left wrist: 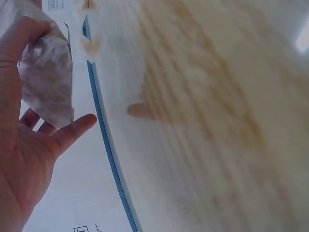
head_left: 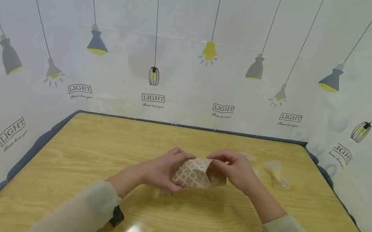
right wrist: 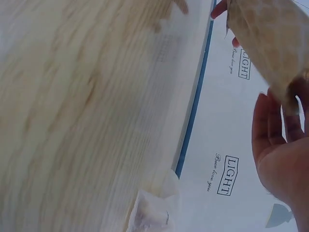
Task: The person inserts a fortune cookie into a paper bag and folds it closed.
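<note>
Watching remotely, I judged patterned pouch (head_left: pixel 192 173) light, crushable, best held by rim; left hand (head_left: pixel 161 171) gripped body, right hand (head_left: pixel 237 171) pinched rim.

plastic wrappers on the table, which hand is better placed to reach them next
Probably the right hand: the plastic wrappers lie beside it, on its side of the table. The left hand is farther away; both hold the patterned paper.
</note>
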`<state>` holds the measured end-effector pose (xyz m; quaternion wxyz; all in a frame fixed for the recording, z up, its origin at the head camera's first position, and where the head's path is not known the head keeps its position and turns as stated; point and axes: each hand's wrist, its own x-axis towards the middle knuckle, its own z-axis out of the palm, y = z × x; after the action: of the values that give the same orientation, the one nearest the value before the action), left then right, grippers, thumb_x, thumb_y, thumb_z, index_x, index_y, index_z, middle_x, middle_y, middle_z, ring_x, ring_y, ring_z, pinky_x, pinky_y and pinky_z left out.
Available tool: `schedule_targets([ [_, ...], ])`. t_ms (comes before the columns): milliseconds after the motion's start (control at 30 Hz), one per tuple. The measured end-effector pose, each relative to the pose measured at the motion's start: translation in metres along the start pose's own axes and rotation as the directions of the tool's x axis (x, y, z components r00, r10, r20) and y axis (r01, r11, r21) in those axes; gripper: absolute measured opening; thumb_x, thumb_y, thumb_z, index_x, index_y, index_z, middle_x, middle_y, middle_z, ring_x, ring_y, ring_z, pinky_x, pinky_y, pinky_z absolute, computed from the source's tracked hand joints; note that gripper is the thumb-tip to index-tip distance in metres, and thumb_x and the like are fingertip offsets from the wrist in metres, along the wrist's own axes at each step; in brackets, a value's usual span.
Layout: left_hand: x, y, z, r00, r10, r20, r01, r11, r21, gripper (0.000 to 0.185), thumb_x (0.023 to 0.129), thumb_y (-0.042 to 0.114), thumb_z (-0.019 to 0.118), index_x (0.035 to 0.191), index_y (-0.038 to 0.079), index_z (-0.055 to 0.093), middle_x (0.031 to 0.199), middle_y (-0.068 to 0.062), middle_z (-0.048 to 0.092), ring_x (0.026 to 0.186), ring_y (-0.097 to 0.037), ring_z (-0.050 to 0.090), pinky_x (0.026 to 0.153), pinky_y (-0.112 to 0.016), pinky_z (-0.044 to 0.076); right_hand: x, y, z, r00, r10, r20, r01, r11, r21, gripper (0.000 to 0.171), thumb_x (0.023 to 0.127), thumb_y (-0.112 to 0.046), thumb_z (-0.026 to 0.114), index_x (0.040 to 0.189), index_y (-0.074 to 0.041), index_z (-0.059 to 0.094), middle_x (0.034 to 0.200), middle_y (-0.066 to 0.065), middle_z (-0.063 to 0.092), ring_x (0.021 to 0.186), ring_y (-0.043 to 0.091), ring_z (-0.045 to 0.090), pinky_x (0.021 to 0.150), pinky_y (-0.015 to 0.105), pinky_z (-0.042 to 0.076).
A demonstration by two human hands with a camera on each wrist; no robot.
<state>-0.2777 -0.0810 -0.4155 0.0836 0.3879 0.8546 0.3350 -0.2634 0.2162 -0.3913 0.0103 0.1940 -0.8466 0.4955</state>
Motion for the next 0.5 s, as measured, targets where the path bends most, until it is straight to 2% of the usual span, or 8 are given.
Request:
schedule_targets([
  [100, 0.0, 0.0, 0.001, 1.0, -0.006, 0.01, 0.006, 1.0, -0.008, 0.102, 0.08, 0.023, 0.094, 0.166, 0.026, 0.04, 0.146, -0.004, 0.048, 0.126, -0.017, 0.052, 0.111, -0.041, 0.054, 0.002, -0.001, 0.003, 0.999, 0.013, -0.048, -0.013, 1.0, 0.002, 0.018, 0.108, -0.017, 0.07, 0.121, -0.012, 0.082, 0.122, 0.011, 0.08, 0.106, 0.019, 0.071, 0.085, 0.026, 0.061],
  [200, -0.002, -0.002, 0.0, 1.0, -0.003, -0.02, 0.003, 1.0, -0.003, 0.101, 0.081, 0.023, 0.094, 0.166, 0.022, 0.041, 0.145, -0.007, 0.049, 0.126, -0.02, 0.053, 0.112, -0.044, 0.054, 0.001, -0.002, 0.004, 0.998, 0.01, -0.063, -0.007, 0.999, 0.041, 0.02, 0.107, -0.018, 0.073, 0.125, -0.011, 0.076, 0.131, 0.013, 0.075, 0.114, 0.024, 0.073, 0.087, 0.029, 0.061],
  [267, -0.003, -0.005, -0.002, 0.998, -0.01, -0.061, 0.01, 1.0, 0.008, 0.1, 0.08, 0.023, 0.095, 0.165, 0.019, 0.042, 0.143, -0.009, 0.049, 0.125, -0.022, 0.053, 0.111, -0.047, 0.055, -0.002, -0.003, 0.003, 0.998, 0.01, -0.057, -0.006, 0.998, 0.065, 0.023, 0.106, -0.022, 0.074, 0.125, -0.009, 0.073, 0.143, 0.014, 0.069, 0.128, 0.03, 0.07, 0.095, 0.037, 0.062],
  [333, -0.004, -0.007, -0.004, 0.994, -0.02, -0.103, 0.023, 0.999, 0.026, 0.1, 0.08, 0.022, 0.095, 0.165, 0.017, 0.043, 0.142, -0.012, 0.049, 0.125, -0.024, 0.053, 0.112, -0.05, 0.055, -0.006, -0.004, 0.001, 0.999, 0.021, -0.026, -0.019, 0.996, 0.087, 0.026, 0.106, -0.027, 0.074, 0.126, -0.009, 0.073, 0.156, 0.013, 0.059, 0.145, 0.037, 0.058, 0.105, 0.049, 0.06],
  [400, -0.005, -0.009, -0.005, 0.991, -0.034, -0.132, 0.039, 0.999, 0.03, 0.101, 0.08, 0.022, 0.096, 0.165, 0.016, 0.042, 0.142, -0.013, 0.048, 0.126, -0.026, 0.053, 0.114, -0.051, 0.054, -0.009, -0.003, 0.0, 0.998, 0.054, 0.024, -0.056, 0.994, 0.091, 0.029, 0.105, -0.032, 0.075, 0.126, -0.013, 0.076, 0.168, 0.009, 0.049, 0.158, 0.04, 0.042, 0.116, 0.062, 0.052],
  [500, -0.004, -0.01, -0.006, 0.988, -0.046, -0.149, 0.051, 0.998, 0.025, 0.102, 0.081, 0.022, 0.096, 0.166, 0.016, 0.041, 0.145, -0.014, 0.048, 0.128, -0.027, 0.054, 0.115, -0.053, 0.054, -0.013, 0.0, 0.001, 0.992, 0.08, 0.099, -0.085, 0.995, 0.05, 0.029, 0.102, -0.037, 0.079, 0.126, -0.02, 0.08, 0.178, 0.008, 0.036, 0.166, 0.044, 0.025, 0.121, 0.073, 0.043],
])
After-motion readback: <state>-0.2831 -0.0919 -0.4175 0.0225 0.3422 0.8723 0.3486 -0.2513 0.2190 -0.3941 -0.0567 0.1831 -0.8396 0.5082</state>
